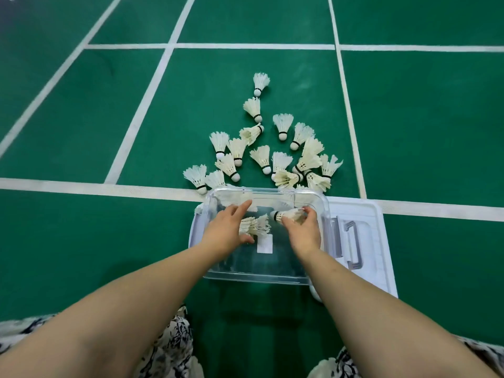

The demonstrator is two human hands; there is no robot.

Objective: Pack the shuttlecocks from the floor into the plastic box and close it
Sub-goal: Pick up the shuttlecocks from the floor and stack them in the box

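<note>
Shuttlecocks (261, 156) crowd the box (324, 211) far rim; left hand (227, 230) and right hand (304, 230) each grip one inside.

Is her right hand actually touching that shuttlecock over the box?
Touching. The head view shows the right hand with fingers wrapped around the shuttlecock feathers above the plastic box.

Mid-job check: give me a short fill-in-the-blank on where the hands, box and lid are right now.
1. Both hands are over the open plastic box, and the right hand holds one ____.
2. The white lid lies on the box's ____ side.
3. Most shuttlecocks lie on the ____ floor beyond the box.
4. The left hand touches a shuttlecock ____ the box.

Missing words: shuttlecock; right; green; inside
</note>
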